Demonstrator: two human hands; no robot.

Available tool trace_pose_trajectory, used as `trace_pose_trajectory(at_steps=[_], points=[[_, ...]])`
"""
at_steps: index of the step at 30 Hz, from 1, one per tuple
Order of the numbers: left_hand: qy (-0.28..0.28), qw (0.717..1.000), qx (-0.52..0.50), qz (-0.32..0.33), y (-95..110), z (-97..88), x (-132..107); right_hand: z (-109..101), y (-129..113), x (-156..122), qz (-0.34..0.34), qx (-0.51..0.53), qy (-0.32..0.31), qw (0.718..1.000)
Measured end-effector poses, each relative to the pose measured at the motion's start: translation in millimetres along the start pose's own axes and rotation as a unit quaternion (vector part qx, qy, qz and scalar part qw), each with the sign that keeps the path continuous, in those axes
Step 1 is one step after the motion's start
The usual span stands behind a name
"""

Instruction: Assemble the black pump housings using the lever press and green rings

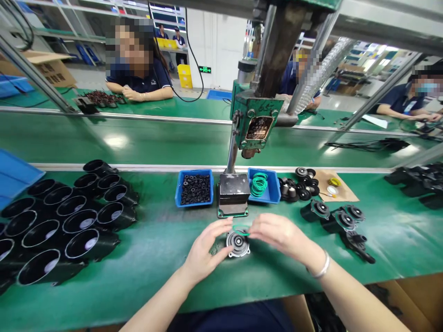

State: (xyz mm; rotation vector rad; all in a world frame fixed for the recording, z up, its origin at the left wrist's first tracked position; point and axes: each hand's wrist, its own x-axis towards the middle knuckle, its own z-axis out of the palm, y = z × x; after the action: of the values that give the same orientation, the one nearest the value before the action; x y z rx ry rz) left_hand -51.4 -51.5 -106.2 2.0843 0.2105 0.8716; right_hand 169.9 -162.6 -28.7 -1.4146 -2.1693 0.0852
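Note:
A round metal end cover (238, 243) with concentric rings and small ears lies on the green bench in front of me. A thin green rubber ring (243, 232) is at its far edge, partly hidden by my fingers. My left hand (206, 245) curves around the cover's left side, thumb on its near left rim and fingertips by its far side. From the right, my right hand (277, 234) pinches the green ring between thumb and fingers. Beyond the cover stands a hand press with a dark metal base block (234, 186).
A blue bin of small black parts (194, 205) and a blue bin of green rings (273, 196) flank the press. Black cylindrical housings (78, 244) crowd the left. Assembled units (341, 220) and cardboard with a yellow tub (334, 182) are at right. People sit across the bench.

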Motion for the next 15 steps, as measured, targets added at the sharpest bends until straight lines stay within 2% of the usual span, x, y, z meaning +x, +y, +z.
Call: trace_pose_trajectory(at_steps=[4, 7, 10, 12, 15], points=[[-0.01, 0.998, 0.029, 0.049, 1.8, -3.6, 5.4, 26.5, -2.0, -12.0, 0.024, 0.067, -0.005, 0.997], [-0.012, 0.997, 0.054, 0.054, 1.3, -5.5, 6.8, 36.1, 4.5, -16.6, 0.073, 0.126, -0.003, 0.989], [-0.035, 0.996, 0.069, 0.045, 0.7, -9.0, 6.6, 41.7, 0.7, -22.8, 0.123, 0.174, -0.015, 0.977], [-0.063, 0.995, 0.077, 0.033, 1.6, -12.0, 6.5, 46.9, -7.1, -28.5, 0.143, 0.175, -0.008, 0.974], [-0.106, 0.99, 0.087, 0.023, 5.7, -16.5, 7.4, 59.1, -20.4, -37.2, 0.14, 0.144, 0.037, 0.979]])
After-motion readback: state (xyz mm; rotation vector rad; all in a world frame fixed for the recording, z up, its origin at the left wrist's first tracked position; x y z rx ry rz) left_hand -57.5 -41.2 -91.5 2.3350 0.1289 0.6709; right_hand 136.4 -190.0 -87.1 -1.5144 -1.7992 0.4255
